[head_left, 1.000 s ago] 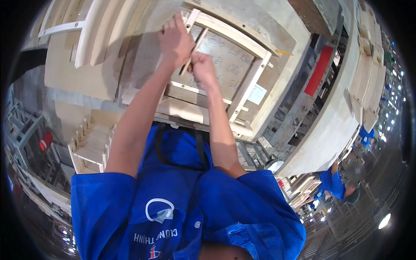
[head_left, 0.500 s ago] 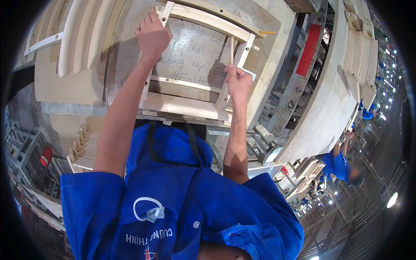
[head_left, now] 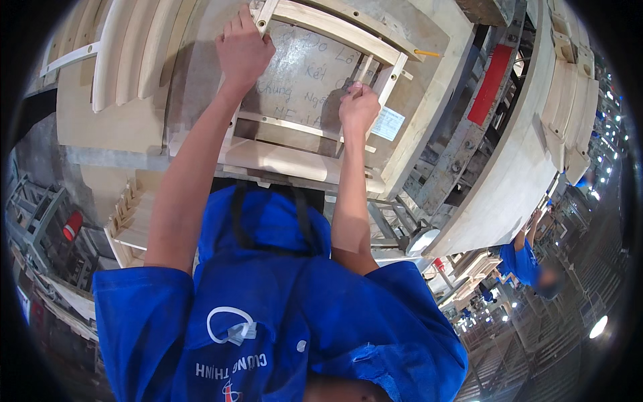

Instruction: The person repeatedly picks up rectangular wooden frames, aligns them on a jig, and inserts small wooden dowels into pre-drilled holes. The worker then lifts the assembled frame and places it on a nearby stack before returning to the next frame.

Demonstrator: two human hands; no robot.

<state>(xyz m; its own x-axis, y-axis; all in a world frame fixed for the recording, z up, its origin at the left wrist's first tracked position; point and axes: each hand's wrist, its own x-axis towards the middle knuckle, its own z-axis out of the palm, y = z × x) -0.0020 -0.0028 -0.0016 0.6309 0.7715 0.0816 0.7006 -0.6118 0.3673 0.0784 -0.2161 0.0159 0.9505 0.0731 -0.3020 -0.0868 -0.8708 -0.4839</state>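
Note:
A pale wooden frame [head_left: 338, 27] lies on the bench in front of me, its rails set round a board with handwriting. My left hand [head_left: 244, 50] is at the far left corner, fingers curled over the frame's left side piece [head_left: 266, 15]. Closed in a pinch, my right hand [head_left: 358, 107] holds a thin wooden strip [head_left: 365, 67] inside the frame, close beside the right side piece [head_left: 392, 77]. The strip's far end sticks out beyond my fingers; my hand covers its lower part. A wide, rounded rail [head_left: 281, 159] forms the near side.
A printed paper sheet [head_left: 387, 124] lies right of the frame, and a yellow pencil [head_left: 426, 53] sits at its far right corner. Curved wooden parts [head_left: 127, 53] are laid at the left. Metal machinery with a red strip [head_left: 490, 84] stands right. Another person [head_left: 519, 261] works farther off.
My right hand has shifted left and slightly up with the strip, off the right side piece, and the paper sheet now shows more. The left hand keeps its place at the corner.

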